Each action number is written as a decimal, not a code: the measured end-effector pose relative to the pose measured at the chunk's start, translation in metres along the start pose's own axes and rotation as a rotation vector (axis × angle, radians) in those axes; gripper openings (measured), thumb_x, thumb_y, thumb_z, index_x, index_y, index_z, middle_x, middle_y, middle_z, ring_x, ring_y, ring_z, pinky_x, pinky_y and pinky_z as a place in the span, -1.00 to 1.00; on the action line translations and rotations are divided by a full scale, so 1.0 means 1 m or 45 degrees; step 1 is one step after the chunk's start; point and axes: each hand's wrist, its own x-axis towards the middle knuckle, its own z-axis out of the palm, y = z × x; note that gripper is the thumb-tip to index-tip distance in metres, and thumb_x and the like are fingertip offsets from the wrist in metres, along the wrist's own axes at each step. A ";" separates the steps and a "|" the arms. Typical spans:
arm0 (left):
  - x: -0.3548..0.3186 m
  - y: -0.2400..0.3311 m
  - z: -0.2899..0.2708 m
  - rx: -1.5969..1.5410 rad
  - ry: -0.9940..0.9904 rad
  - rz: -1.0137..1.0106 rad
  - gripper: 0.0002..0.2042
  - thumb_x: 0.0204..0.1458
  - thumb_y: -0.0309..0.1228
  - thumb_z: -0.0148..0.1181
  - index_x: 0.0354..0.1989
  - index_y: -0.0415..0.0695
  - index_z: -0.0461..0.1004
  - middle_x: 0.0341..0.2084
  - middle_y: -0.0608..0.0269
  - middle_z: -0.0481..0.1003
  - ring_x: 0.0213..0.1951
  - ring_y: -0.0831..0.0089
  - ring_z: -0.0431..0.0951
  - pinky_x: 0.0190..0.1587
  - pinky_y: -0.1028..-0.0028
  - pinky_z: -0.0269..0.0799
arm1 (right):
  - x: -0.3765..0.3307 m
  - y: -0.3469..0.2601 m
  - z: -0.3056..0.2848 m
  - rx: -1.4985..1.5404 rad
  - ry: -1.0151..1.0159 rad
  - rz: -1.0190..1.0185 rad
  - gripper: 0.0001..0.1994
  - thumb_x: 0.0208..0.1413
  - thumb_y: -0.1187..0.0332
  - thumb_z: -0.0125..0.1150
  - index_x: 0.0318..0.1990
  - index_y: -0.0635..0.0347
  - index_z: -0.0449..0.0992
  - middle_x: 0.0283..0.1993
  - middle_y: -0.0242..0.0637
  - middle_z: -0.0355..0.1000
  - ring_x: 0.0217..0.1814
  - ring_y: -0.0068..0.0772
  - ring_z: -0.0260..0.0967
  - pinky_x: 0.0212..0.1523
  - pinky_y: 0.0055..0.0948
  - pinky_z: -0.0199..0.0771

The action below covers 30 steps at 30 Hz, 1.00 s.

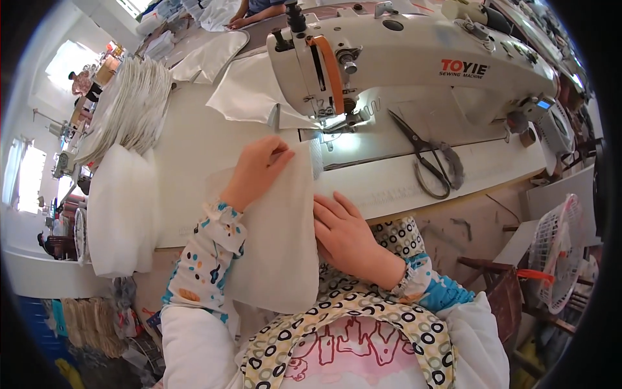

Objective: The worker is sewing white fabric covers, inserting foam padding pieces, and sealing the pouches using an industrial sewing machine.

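A pale white fabric piece (278, 240) hangs over the table's front edge toward my lap. My left hand (259, 167) is closed on its upper part, fingers curled near the top corner. My right hand (346, 236) lies alongside the fabric's right edge with its fingers stretched out; its thumb is hidden. Just beyond the fabric is the lit needle area of a white sewing machine (414, 58). Shiny white cut cloth (249, 91) lies left of the machine's head, partly under it.
Black-handled scissors (431, 159) lie on the tabletop (194, 194) at the right, beside a grey fuzzy scrap (452, 165). Stacked white pieces (129, 107) and folded sheer material (123, 207) are at the left. A white fan (556, 253) stands at the right. Another person's hand (238, 22) shows at the back.
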 end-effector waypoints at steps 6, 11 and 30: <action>0.009 0.012 0.007 0.032 -0.041 -0.054 -0.82 0.16 -0.33 0.28 -0.31 -0.22 0.51 -0.41 0.07 0.57 -0.40 0.09 0.57 -0.32 0.23 0.45 | 0.046 0.014 -0.013 0.547 0.164 0.538 -0.72 0.20 0.46 0.15 0.05 0.28 0.47 -0.08 -0.03 0.53 -0.07 0.11 0.50 0.01 -0.04 0.52; 0.020 0.014 0.007 0.082 -0.066 -0.074 -0.82 0.15 -0.33 0.25 -0.33 -0.20 0.51 -0.43 0.05 0.57 -0.35 0.02 0.58 -0.30 0.15 0.44 | 0.070 0.031 0.007 0.134 0.147 0.558 -0.60 0.23 0.46 0.08 0.22 0.32 0.42 -0.16 0.03 0.52 -0.24 0.13 0.53 -0.23 -0.03 0.56; 0.019 0.020 0.026 0.100 0.024 -0.179 -0.82 0.13 -0.33 0.27 -0.35 -0.20 0.52 -0.43 0.01 0.57 -0.31 -0.04 0.58 -0.26 0.10 0.46 | 0.080 0.037 0.006 0.020 -0.043 0.657 -0.54 0.20 0.47 0.08 0.25 0.43 0.37 -0.12 0.07 0.53 -0.19 0.13 0.56 -0.18 -0.05 0.57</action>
